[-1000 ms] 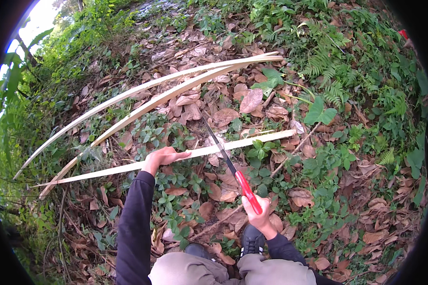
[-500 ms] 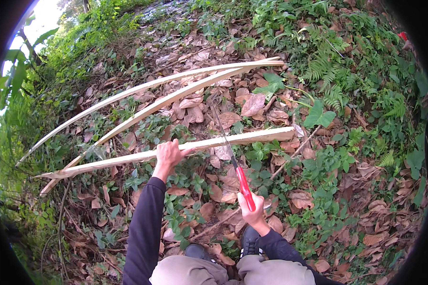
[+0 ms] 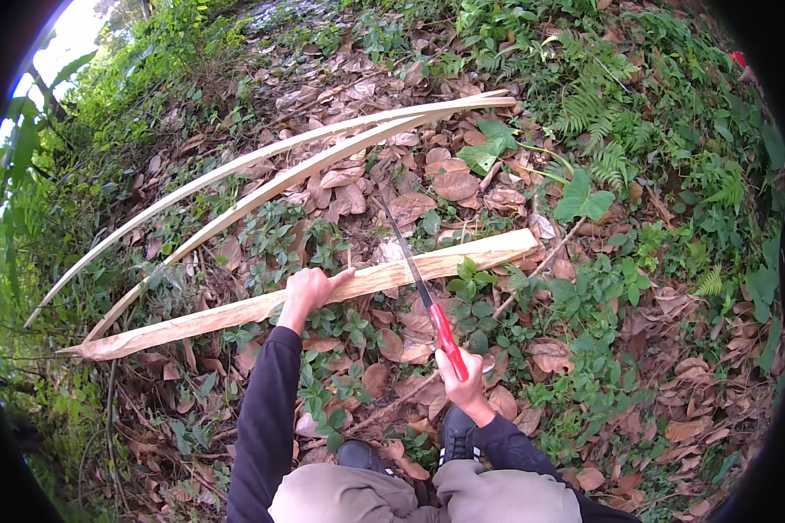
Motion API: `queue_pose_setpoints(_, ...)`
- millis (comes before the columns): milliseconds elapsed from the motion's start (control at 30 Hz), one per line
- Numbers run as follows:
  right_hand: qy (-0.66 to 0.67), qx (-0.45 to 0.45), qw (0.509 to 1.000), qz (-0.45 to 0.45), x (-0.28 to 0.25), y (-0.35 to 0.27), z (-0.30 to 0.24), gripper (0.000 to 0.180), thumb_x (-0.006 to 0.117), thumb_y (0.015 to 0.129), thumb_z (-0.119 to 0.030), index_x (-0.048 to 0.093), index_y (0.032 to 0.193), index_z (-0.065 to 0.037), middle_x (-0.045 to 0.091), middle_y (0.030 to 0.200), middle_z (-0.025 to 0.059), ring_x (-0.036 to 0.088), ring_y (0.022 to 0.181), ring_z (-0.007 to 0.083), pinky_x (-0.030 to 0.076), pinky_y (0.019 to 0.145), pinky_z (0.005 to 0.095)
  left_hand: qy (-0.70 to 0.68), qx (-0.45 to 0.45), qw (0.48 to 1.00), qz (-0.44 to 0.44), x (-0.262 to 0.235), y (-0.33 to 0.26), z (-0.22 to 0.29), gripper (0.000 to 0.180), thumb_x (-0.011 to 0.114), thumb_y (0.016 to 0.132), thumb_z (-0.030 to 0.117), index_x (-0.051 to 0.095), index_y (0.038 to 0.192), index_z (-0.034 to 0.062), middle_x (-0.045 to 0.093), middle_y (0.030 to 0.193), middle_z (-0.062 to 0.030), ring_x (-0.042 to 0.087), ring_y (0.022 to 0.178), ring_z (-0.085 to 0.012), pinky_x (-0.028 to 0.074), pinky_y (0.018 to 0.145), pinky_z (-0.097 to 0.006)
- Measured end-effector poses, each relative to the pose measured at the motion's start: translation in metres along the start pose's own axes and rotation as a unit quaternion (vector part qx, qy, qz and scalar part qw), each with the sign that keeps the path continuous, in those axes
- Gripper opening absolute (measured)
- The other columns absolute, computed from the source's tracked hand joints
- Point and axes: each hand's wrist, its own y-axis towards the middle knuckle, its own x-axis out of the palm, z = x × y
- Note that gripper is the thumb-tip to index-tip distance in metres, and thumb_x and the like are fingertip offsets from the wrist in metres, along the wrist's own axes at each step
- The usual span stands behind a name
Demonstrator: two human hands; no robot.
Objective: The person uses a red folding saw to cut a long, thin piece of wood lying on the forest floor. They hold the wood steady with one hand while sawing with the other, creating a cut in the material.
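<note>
A long pale split length of wood (image 3: 192, 324) lies slantwise in front of me, its broad rough face turned up. My left hand (image 3: 305, 295) is closed around it near the middle, thumb stretched along the wood toward the right. In my right hand (image 3: 462, 375) is the red handle of a hand saw (image 3: 444, 331). Its thin dark blade points away from me and crosses over the wood to the right of my left hand. Whether the blade touches the wood, I cannot tell.
Two long pale wood strips (image 3: 279, 142) lie beyond, meeting at their right ends. Dry brown leaves and low green plants cover the ground. A thin stick (image 3: 545, 264) lies close to the wood's right end, ferns (image 3: 615, 161) grow farther right. My shoes (image 3: 458, 433) are below.
The length of wood has rolled about its long axis, so a broader face shows now, and its left end sits lower in view. Both hands keep their grips.
</note>
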Motion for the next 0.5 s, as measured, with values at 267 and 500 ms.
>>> queue_pose_setpoints(267,-0.03,-0.035,0.999,0.013,0.016,-0.007,0.015,0.018,0.068,0.092,-0.013,0.064,0.08,0.0,0.052,0.052,0.0101,0.056,0.043,0.0213,0.039,0.045,0.0346,0.002,0.0,1.0,-0.016,-0.011,0.003,0.006,0.098,0.037,0.083,0.088,0.074,0.076,-0.0034,0.071,0.081,-0.0258,0.072,0.085,-0.0381,0.055,0.078,-0.048)
queue_pose_setpoints(500,-0.011,-0.003,1.0,-0.003,0.023,-0.019,0.042,0.027,0.069,0.091,-0.013,0.059,0.07,-0.001,0.049,0.051,0.006,0.048,0.042,0.0147,0.036,0.045,0.0326,0.07,0.173,0.956,0.226,0.034,-0.03,0.024,0.069,0.056,0.087,0.07,0.057,0.112,0.0059,0.058,0.098,-0.0116,0.059,0.094,-0.0283,0.042,0.083,-0.043)
